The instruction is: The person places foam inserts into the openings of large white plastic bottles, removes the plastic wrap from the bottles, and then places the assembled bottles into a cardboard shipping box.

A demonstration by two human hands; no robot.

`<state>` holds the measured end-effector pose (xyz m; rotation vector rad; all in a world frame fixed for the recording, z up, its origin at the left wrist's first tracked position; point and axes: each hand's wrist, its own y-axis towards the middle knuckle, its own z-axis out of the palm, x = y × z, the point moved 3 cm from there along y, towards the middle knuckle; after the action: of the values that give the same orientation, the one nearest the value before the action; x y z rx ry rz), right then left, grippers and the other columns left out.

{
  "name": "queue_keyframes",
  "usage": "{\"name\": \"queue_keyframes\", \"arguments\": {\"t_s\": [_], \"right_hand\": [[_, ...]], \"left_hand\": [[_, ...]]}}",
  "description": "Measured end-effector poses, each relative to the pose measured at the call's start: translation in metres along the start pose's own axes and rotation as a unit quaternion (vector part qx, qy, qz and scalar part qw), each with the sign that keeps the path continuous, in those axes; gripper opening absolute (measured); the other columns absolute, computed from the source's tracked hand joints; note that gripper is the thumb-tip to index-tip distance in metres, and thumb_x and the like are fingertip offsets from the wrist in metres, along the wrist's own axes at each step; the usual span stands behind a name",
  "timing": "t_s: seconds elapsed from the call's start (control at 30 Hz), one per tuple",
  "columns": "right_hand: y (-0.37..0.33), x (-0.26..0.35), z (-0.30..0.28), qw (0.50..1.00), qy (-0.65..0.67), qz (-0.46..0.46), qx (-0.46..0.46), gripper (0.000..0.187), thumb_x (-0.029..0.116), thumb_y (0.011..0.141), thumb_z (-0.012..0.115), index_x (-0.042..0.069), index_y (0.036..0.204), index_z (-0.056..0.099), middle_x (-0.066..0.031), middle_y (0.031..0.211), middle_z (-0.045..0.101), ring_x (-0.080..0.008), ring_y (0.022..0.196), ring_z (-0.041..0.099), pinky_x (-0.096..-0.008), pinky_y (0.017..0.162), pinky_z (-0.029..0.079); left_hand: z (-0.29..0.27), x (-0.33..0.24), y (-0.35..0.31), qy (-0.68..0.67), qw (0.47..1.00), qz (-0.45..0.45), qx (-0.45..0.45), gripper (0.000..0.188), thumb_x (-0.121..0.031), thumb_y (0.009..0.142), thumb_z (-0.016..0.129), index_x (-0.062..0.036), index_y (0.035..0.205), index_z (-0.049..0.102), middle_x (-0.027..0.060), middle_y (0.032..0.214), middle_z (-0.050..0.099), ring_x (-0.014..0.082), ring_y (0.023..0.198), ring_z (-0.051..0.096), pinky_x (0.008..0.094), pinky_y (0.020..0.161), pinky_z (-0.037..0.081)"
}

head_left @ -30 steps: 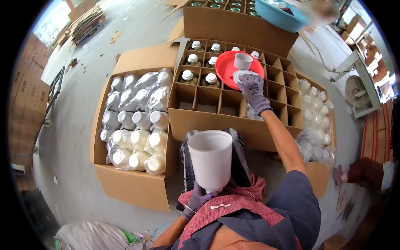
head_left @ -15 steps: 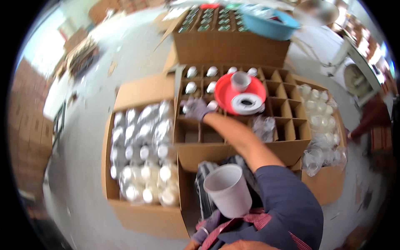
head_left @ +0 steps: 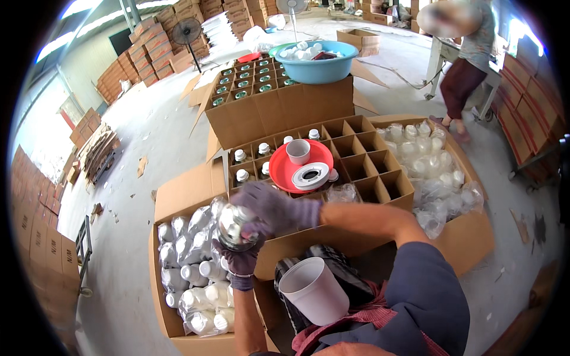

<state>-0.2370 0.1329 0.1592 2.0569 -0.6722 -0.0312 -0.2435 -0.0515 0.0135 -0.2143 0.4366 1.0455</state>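
Observation:
A shiny, silvery round bottle [head_left: 233, 228] is tilted between my gloved hands, above the left carton's corner. My left hand [head_left: 242, 261] grips it from below, fingers wrapped round it. From above and the right, my right hand [head_left: 270, 207] curls over it with its fingers against it; motion blurs them slightly. Just beyond stands the divided carton [head_left: 332, 210], with white-capped bottles [head_left: 240, 155] in its left cells. A red dish [head_left: 278, 166] rests on top, carrying a white cup [head_left: 298, 152] and a white ring-shaped piece [head_left: 310, 175].
On the left, an open carton [head_left: 163, 314] holds plastic-wrapped bottles [head_left: 193, 273]; another carton [head_left: 469, 237] on the right holds clear bottles. A white bucket [head_left: 314, 291] sits at my lap. Behind are a carton of bottles [head_left: 279, 110] and a blue basin [head_left: 317, 70]. A person [head_left: 469, 65] stands back right.
My right hand has come back from the divided carton's left cells toward me. My left hand has risen from beside my lap, and both now hold the bottle. The view has tilted up.

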Motion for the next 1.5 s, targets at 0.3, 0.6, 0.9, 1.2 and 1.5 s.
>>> {"name": "queue_keyframes", "arguments": {"t_s": [0.3,0.6,0.9,1.2,1.5], "right_hand": [[-0.122,0.053,-0.055,0.965,0.109,0.197,-0.133,0.057,0.023,0.082,0.072,0.001,0.128,0.045,-0.0177,0.119,0.049,-0.0330,0.108,0.051,-0.0414,0.098,0.040],[-0.248,0.140,-0.055,0.917,0.180,0.355,-0.024,0.060,0.030,0.092,0.061,0.001,0.140,0.039,-0.0198,0.138,0.041,-0.0324,0.130,0.041,-0.0412,0.110,0.031],[-0.301,0.199,-0.027,0.946,0.188,0.263,-0.035,0.073,0.044,0.095,0.054,-0.002,0.145,0.030,-0.0215,0.148,0.031,-0.0353,0.139,0.029,-0.0438,0.115,0.022],[-0.119,0.147,-0.084,0.928,0.330,0.151,0.082,0.099,0.030,0.066,0.088,0.001,0.144,0.034,-0.0150,0.135,0.050,-0.0294,0.126,0.048,-0.0393,0.107,0.036],[-0.085,0.151,-0.095,0.952,0.228,0.202,-0.027,0.089,0.029,0.068,0.084,0.003,0.140,0.039,-0.0124,0.117,0.058,-0.0250,0.108,0.058,-0.0355,0.095,0.046]], "left_hand": [[-0.002,0.018,-0.006,0.240,0.970,-0.031,-0.026,0.062,-0.045,0.092,0.055,-0.0095,0.140,0.039,0.0123,0.135,0.048,0.0327,0.121,0.051,0.0527,0.094,0.048],[0.106,0.013,-0.033,0.682,0.702,-0.129,0.160,0.086,-0.024,0.069,0.085,-0.0016,0.139,0.040,0.0115,0.133,0.051,0.0217,0.122,0.050,0.0334,0.103,0.041],[-0.069,0.092,-0.219,0.232,0.953,-0.089,-0.173,0.065,-0.030,0.088,0.067,0.0003,0.139,0.041,0.0153,0.135,0.051,0.0238,0.120,0.053,0.0354,0.100,0.044],[0.016,0.100,-0.184,0.138,0.975,-0.129,-0.117,0.058,-0.030,0.088,0.065,0.0011,0.133,0.046,0.0160,0.127,0.056,0.0242,0.114,0.056,0.0359,0.097,0.046],[0.030,0.113,-0.183,0.101,0.982,-0.137,-0.082,0.052,-0.030,0.089,0.062,0.0020,0.128,0.050,0.0167,0.119,0.060,0.0246,0.108,0.060,0.0364,0.093,0.048]]}}
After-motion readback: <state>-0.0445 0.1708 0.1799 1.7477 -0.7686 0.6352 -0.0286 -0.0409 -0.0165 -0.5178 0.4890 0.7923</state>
